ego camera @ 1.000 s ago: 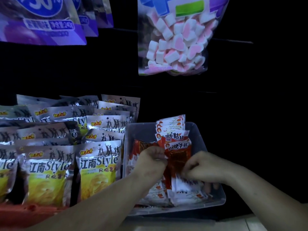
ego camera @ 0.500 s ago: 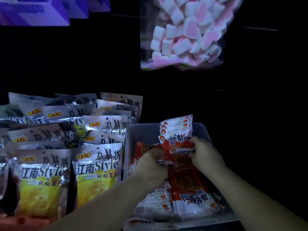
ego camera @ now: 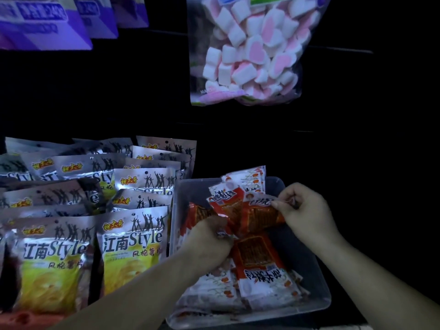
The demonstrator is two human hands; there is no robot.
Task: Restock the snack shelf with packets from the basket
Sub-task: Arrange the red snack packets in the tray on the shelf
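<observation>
Dim, underexposed view
Background drops to black; foil chip packets [ego camera: 131, 246] at lower left catch soft glare; purple bags [ego camera: 42, 22] at upper left are blurred.

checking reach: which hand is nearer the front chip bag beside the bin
Left. The left hand sits just right of the chip bag; the right hand is farther right.

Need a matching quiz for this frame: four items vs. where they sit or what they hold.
Items:
1 marshmallow bag
2 chip bags
3 bin
4 purple bags

Places or states:
A top left corner
B contains red packets
C hangs above the bin
D stacked left of the bin

Pairs: 1-C, 2-D, 3-B, 4-A
</observation>
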